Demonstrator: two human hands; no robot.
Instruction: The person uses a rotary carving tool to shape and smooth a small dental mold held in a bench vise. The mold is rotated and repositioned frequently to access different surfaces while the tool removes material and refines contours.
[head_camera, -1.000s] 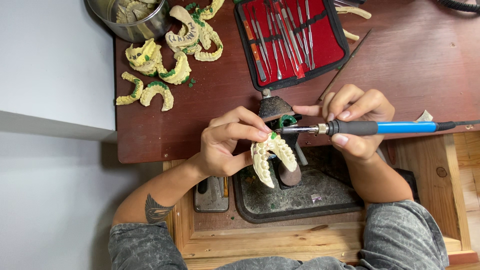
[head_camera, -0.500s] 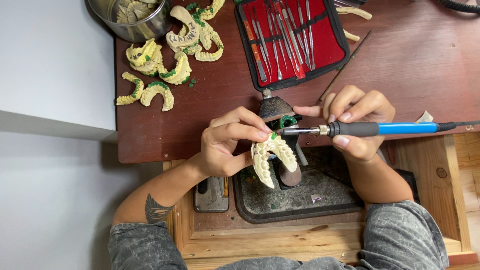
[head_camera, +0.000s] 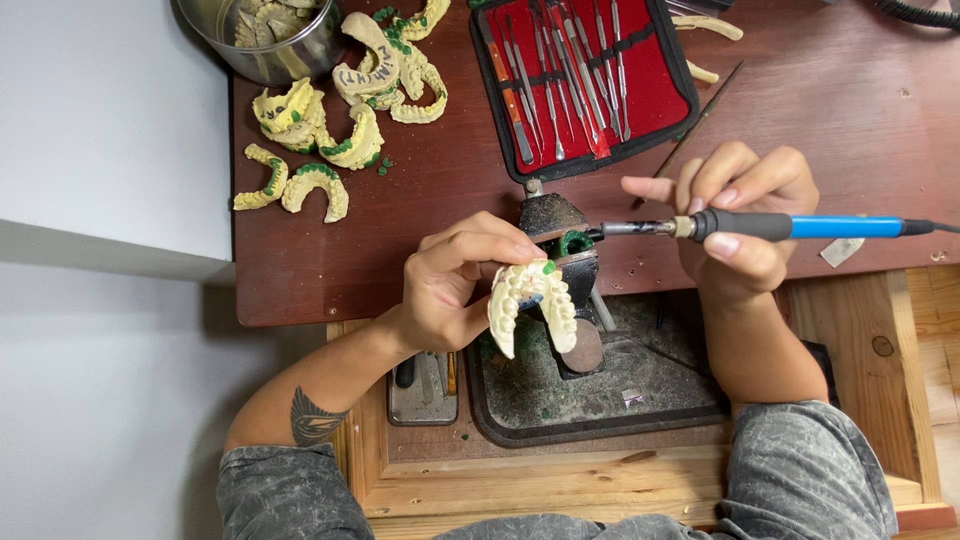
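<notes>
We hold the pale dental cast (head_camera: 530, 305) in our closed left hand (head_camera: 455, 290) over the bench (head_camera: 800, 120) edge, our right hand (head_camera: 740, 225) gripping the blue-handled heated tool (head_camera: 770, 227), tip at the green wax; next calls for steady tip contact.

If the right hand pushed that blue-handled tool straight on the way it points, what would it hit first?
Probably the green wax lump beside the tool's tip, then the left hand's fingertips; depth is hard to judge.
</notes>
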